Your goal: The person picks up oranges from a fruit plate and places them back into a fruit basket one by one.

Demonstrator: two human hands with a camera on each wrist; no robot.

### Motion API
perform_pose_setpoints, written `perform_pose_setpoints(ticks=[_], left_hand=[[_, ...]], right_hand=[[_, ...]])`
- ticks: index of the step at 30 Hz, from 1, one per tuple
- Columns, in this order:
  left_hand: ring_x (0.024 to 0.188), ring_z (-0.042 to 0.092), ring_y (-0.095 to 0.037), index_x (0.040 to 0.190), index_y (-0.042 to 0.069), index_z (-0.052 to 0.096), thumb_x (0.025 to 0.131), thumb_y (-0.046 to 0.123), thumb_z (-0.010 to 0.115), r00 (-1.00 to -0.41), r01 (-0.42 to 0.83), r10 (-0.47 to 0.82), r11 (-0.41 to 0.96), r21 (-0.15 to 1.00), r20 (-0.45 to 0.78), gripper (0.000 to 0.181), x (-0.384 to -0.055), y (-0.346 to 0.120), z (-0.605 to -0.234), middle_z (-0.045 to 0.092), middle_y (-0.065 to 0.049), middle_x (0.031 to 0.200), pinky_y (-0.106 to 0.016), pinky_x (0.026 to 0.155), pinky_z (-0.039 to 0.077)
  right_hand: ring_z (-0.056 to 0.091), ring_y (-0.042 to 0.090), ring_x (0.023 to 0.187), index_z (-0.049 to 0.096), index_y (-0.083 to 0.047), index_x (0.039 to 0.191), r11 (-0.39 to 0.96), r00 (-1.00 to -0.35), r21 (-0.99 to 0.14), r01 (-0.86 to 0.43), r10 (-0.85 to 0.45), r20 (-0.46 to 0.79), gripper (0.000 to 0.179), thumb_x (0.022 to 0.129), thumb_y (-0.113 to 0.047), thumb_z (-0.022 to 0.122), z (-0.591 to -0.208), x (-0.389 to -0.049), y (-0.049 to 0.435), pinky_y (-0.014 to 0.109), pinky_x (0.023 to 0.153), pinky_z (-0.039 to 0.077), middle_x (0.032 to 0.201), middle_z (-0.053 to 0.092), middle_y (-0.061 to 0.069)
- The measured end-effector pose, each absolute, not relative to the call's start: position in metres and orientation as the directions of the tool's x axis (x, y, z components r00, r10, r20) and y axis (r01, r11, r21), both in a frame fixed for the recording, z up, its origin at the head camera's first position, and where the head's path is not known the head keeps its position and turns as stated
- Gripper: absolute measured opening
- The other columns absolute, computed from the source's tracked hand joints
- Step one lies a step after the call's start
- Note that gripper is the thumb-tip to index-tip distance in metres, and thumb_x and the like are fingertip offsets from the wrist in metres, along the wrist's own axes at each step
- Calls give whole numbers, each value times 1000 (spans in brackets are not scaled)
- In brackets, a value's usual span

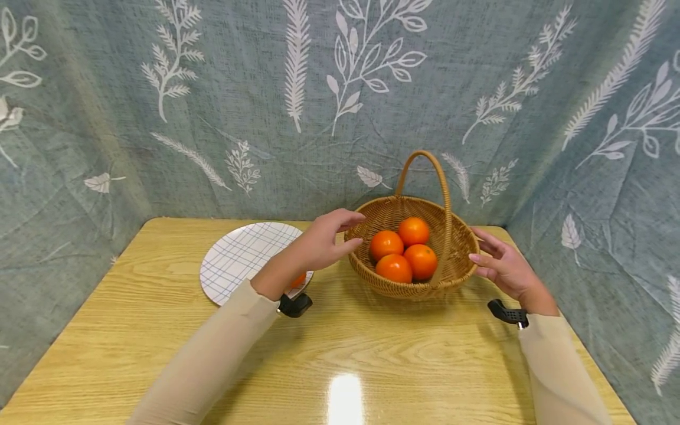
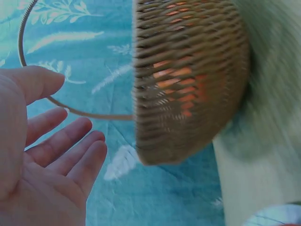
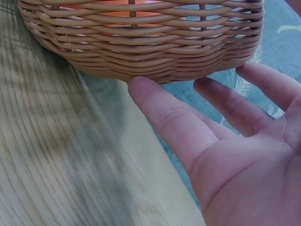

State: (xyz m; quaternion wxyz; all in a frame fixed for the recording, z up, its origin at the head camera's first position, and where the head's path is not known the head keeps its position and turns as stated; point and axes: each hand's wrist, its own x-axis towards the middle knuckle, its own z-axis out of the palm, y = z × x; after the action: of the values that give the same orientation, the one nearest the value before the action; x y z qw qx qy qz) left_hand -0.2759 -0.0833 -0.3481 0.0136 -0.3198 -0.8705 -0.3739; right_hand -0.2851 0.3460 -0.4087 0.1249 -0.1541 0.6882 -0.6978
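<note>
A wicker basket (image 1: 372,282) with a tall arched handle (image 1: 445,195) stands on the table, several oranges (image 1: 394,269) inside. My left hand (image 1: 326,237) hovers at the basket's left rim, thumb and fingers spread apart and holding nothing. In the left wrist view, a gap shows between that hand and the woven side. On the other side, my right hand (image 1: 502,267) has its fingertips right at the basket's edge, the fingers only slightly bent. The right wrist view shows its thumb (image 3: 164,115) against the lower part of the weave.
Left of the basket lies a round white plate (image 1: 239,254) with a checked pattern. An orange (image 1: 298,281) on it is partly hidden behind my left wrist. The wooden table (image 1: 372,348) ends against a blue-grey leaf-patterned curtain (image 1: 255,118) at the back and sides.
</note>
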Motion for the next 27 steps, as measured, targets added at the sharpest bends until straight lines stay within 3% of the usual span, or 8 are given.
perform_pose_setpoints(ticks=[10,15,22,27], left_hand=[[139,53,-33,147,6,53,102,21,65,-835,537,478,598,595,272,50,-259,-123,-376,55,-12,149,-50,113,46],[131,57,-32,148,8,52,101,23,66,-865,488,435,617,617,250,51,-251,-136,-386,54,-11,150,-53,108,48],[111,63,-30,144,8,56,96,24,72,-898,437,353,656,615,261,54,-242,-149,-403,57,-14,144,-41,84,56],[130,51,-38,139,6,58,90,22,78,-892,451,334,700,553,305,56,-239,-158,-416,54,-17,144,-48,92,56]], right_hand=[[65,14,120,17,-9,165,-38,-925,-999,-30,-377,42,70,105,1,51,-412,-286,347,31,92,61,146,48,4],[65,12,121,17,-9,165,-41,-927,-999,-35,-371,48,70,105,1,52,-412,-286,347,31,92,60,145,48,2],[64,12,122,16,-9,165,-49,-924,-998,-40,-377,55,70,105,1,51,-414,-285,348,31,94,60,146,48,2],[65,12,122,15,-8,165,-67,-923,-997,-40,-380,62,71,105,1,51,-415,-285,348,31,94,60,146,48,2]])
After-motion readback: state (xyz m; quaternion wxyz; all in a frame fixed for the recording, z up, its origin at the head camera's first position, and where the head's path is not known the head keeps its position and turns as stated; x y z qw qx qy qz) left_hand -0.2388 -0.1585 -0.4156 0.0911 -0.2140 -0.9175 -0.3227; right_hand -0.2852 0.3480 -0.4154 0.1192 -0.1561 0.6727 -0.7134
